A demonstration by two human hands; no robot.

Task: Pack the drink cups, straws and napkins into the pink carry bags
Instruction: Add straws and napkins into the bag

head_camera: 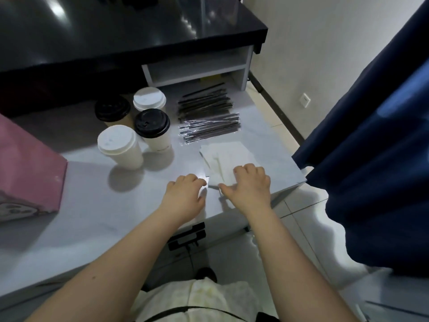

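- Right hand (249,184) lies on the near corner of the napkin stack (226,156). Its fingers are bent down onto the top sheets and its thumb is at the near edge, a loose grip on the pile.
- Left hand (185,194) sits just left of the stack's near corner with its fingers curled. The tips are hidden, so I cannot tell whether they pinch a sheet or only touch the edge.
- The napkins look thin, soft and light, and the pile is fanned unevenly — likely to slide apart. Better to square it and pinch across its whole thickness.
- Just behind the stack are wrapped straws (209,127), with loose black straws (205,103) further back. They look slick and light — best taken as a bundle mid-length.
- Left of the stack stand four lidded paper cups (117,142), upright and close together. Grip these around the wall, not the lid.
- Well left of the stack, on the same grey counter (92,205), is a pink carry bag (25,166).
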